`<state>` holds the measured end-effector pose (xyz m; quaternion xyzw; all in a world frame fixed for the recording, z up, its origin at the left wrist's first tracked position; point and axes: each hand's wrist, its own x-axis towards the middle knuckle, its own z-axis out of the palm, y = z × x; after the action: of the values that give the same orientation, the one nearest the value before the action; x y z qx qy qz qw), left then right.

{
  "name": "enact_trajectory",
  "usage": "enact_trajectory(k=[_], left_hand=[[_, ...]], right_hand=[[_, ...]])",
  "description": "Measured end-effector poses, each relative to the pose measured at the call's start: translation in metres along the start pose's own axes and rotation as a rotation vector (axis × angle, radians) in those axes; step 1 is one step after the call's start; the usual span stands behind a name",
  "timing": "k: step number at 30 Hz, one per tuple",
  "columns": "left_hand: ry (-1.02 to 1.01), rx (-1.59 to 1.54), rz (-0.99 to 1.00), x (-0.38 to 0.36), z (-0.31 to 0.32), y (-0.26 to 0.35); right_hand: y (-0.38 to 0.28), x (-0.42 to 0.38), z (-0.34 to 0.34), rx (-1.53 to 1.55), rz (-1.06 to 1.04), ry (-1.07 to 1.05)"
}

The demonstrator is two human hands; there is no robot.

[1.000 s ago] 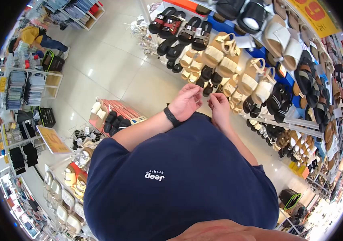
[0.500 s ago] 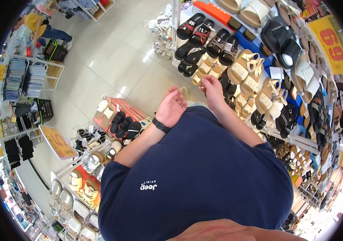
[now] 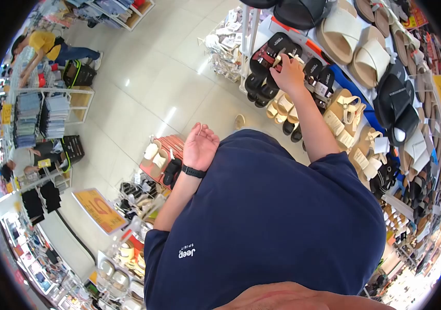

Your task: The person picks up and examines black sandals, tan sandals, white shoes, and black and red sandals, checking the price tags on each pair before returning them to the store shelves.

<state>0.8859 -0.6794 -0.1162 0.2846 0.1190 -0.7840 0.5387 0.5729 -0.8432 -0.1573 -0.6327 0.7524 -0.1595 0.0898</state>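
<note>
My right hand (image 3: 289,74) reaches to the shelf at the upper right. Its fingers are spread over a pair of black slide sandals (image 3: 279,41) with dark red straps, seeming to touch them; part of the pair is hidden beneath. Beside that hand sit more dark slides (image 3: 326,78), and nearer my body are beige strappy sandals (image 3: 345,118). My left hand (image 3: 201,148), with a black watch (image 3: 193,171) at the wrist, is held palm up in front of my shirt. Its fingers are loosely curled and apart, with nothing visible in them.
Shoe racks line my right side, with large white slides (image 3: 340,32) above. At lower left stands a yellow price sign (image 3: 99,209) over more footwear. Tiled floor (image 3: 148,82) runs ahead. A person in a yellow top (image 3: 44,44) bends over clothes at far left.
My right hand has gone from close to my body up and forward to the black slides. My left hand has shifted left and down in view. The view has turned slightly.
</note>
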Motion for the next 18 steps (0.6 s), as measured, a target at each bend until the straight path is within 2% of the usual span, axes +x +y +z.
enact_trajectory(k=[1, 2, 6, 9, 13, 14, 17, 18], left_hand=[[-0.004, 0.021, 0.007, 0.006, 0.009, 0.008], [-0.007, 0.042, 0.014, 0.016, 0.015, 0.015], [0.057, 0.032, -0.057, 0.051, 0.025, 0.035], [0.074, 0.012, -0.142, 0.074, 0.039, 0.045], [0.080, 0.103, -0.279, 0.107, 0.052, 0.051], [0.078, 0.136, -0.323, 0.115, 0.055, 0.053], [0.016, 0.230, -0.458, 0.136, 0.067, 0.056], [0.020, 0.253, -0.497, 0.142, 0.071, 0.058]], right_hand=[[-0.002, 0.012, 0.003, -0.058, 0.047, -0.041], [-0.002, 0.026, 0.005, -0.009, 0.089, -0.173], [-0.015, 0.049, 0.004, 0.016, 0.193, -0.242], [-0.022, 0.063, -0.008, -0.018, 0.241, -0.437], [-0.007, 0.073, 0.017, 0.035, 0.184, -0.499], [-0.009, 0.072, 0.018, 0.031, 0.158, -0.422], [-0.013, 0.074, 0.004, 0.080, 0.218, -0.458], [-0.013, 0.072, 0.000, 0.112, 0.206, -0.402]])
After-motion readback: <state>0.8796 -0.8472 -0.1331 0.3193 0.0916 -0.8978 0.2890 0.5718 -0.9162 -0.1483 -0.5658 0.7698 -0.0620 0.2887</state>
